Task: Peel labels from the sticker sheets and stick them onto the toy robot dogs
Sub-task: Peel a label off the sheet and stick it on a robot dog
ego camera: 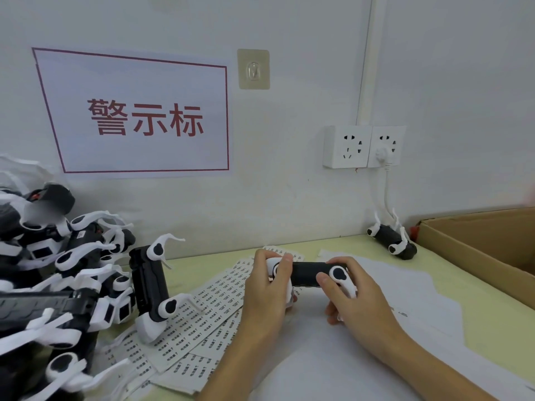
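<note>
1. Head view, hands: the left hand (267,287) and the right hand (346,287) grip one toy robot dog (311,274) at the centre of the frame, above the table (477,308). The left fingers are curled round the white end at 9 o'clock of the toy, with the thumb laid over the top. The right fingers wrap the end at 3 o'clock, thumb pressing the dark body.

2. Head view, task items: sticker sheets (202,319) lie fanned on the table from 7 to 10 o'clock of the hands. A pile of toy dogs (66,273) sits at 9 o'clock of the frame. One more dog (392,241) lies at 2 o'clock, against the wall.

3. Head view, surroundings: a cardboard box (480,247) stands at 3 o'clock, and blank backing paper (390,285) lies beneath the hands.

4. Label status: no peeled label can be seen on either hand (fingertips partly hidden).

5. Risks, as judged:
   - Both hands are occupied, so freeing one to peel could let the toy tip or drop.
   - The jointed white legs may swing and shift the sticking surface.
   - Overlapping sheets could slide while a label is lifted, tearing or creasing it.
</note>
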Demonstrator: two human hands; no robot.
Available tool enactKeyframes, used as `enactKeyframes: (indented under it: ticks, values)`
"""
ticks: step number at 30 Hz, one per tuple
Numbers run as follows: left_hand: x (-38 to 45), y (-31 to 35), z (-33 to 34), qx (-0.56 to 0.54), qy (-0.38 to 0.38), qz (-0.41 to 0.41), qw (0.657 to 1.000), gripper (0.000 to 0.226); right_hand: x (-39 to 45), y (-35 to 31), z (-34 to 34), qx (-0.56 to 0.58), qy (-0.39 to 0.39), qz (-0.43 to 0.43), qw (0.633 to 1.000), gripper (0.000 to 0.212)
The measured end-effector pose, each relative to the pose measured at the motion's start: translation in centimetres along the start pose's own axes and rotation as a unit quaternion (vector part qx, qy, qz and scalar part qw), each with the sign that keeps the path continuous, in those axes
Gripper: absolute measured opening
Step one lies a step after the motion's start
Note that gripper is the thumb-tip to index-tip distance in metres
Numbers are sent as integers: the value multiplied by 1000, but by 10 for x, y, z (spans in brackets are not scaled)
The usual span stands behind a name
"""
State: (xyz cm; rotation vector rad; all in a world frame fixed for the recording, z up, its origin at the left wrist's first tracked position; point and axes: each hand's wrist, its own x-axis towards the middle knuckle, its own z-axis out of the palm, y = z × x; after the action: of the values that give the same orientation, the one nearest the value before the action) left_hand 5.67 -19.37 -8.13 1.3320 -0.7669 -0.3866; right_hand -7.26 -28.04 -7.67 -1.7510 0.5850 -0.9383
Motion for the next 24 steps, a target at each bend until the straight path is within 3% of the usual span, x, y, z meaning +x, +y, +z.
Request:
enactKeyframes:
  ticks: [11, 16, 24]
  values:
    - [8, 0, -4, -23, 29, -12, 999, 31, 1, -4, -8, 36, -65, 14, 997, 16]
    - [8, -1, -4, -41, 25, -11, 999, 31, 4, -3, -9, 80, -61, 26, 995, 28]
    - [6, 5, -4, -56, 26, -11, 998, 30, 7, 3, -11, 120, -60, 49, 990, 26]
